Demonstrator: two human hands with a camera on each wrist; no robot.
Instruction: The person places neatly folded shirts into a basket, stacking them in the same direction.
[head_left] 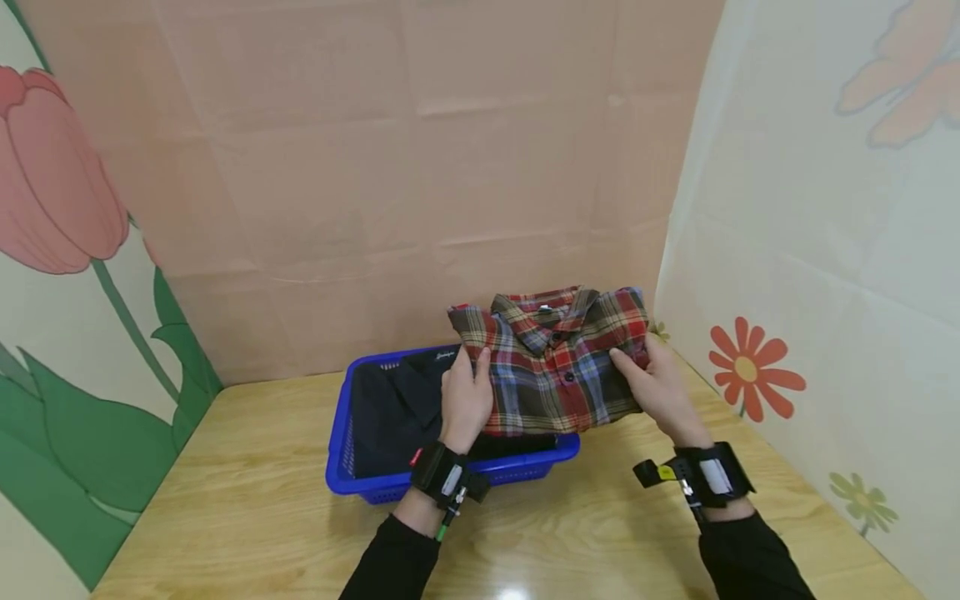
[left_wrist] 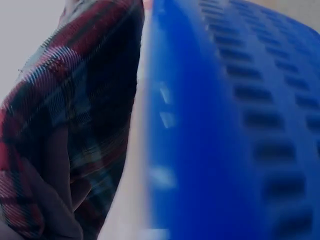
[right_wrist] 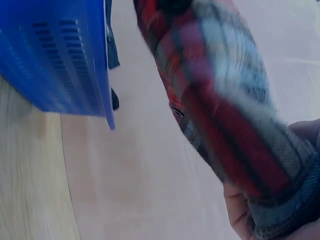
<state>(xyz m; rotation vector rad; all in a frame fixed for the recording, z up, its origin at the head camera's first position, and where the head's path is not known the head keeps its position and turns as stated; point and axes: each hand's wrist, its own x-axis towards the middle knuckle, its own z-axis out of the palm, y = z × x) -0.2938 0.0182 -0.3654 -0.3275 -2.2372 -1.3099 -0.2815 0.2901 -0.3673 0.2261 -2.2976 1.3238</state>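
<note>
A folded plaid shirt (head_left: 558,367), red, blue and dark with a buttoned collar, is held up over the right part of a blue plastic basket (head_left: 341,454). My left hand (head_left: 467,400) grips its left edge, thumb on top and fingers beneath. At the right edge my right hand (head_left: 663,390) pinches the cloth, thumb on the front. In the left wrist view, fingers (left_wrist: 50,200) curl under the shirt close to the basket's rim. The right wrist view shows the shirt's folded edge (right_wrist: 225,125) in the hand, apart from the basket. Dark folded clothing (head_left: 393,408) lies inside the basket.
The basket stands on a light wooden table (head_left: 247,483). Behind it rises a pinkish-brown sheet (head_left: 337,183). A white panel with flowers (head_left: 810,267) stands at the right, and a tulip-printed panel (head_left: 60,175) at the left.
</note>
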